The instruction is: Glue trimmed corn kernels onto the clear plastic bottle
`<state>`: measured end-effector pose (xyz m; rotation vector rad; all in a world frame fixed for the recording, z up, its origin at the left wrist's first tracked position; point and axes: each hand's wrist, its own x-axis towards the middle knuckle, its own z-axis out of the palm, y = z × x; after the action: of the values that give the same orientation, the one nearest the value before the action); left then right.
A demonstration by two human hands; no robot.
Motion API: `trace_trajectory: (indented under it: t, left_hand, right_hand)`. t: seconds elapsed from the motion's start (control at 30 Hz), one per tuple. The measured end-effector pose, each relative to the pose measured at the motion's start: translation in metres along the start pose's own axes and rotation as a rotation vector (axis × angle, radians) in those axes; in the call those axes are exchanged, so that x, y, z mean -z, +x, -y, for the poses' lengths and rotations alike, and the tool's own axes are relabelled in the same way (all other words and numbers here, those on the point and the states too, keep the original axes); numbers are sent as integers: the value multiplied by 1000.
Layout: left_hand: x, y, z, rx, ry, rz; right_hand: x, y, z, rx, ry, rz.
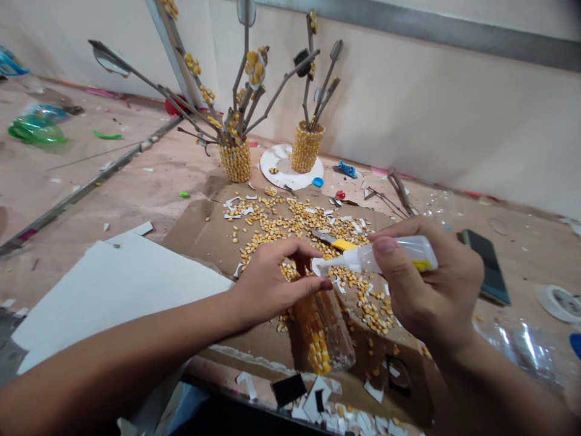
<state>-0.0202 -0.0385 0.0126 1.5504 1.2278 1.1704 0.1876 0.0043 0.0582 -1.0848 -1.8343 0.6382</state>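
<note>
Bottle clasped in the curled right hand points its nozzle at a small white piece pinched in the left hand, both above cardboard (corn kernels lie scattered there).

On the cardboard lie corn kernels, with a cutter among them. Behind these stand a left pot and a right pot, with branches in both; the right one is on a disc. Paper lies to the left, a phone to the right
</note>
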Motion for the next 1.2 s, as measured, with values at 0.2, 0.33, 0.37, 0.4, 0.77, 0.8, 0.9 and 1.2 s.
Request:
trace_trajectory:
  t: [0.2, 0.33, 0.37, 0.4, 0.77, 0.8, 0.9, 1.2]
  left_hand:
    - [0, 0, 0, -1, 11, -9]
    - [-1, 0, 1, 0, -3, -7]
    - [-1, 0, 1, 0, -7, -6]
    - [-1, 0, 1, 2, -9, -5]
    - [-2, 0, 0, 38, -27, -27]
    - [-2, 0, 0, 40, -32, -30]
    - [-2, 0, 1, 37, -52, -33]
    - [-2, -1, 5, 17, -114, -40]
  right_hand:
    - [1, 0, 2, -10, -4, 2]
    - [1, 0, 3, -21, -10, 7]
    - [1, 0, 3, -19, -11, 6]
    - [1, 0, 3, -17, -12, 6]
    - [3, -8, -7, -96, 182, -27]
    - [3, -8, -8, -96, 191, -28]
    - [2, -6, -9, -95, 201, -9]
    - [0, -1, -9, -125, 221, 54]
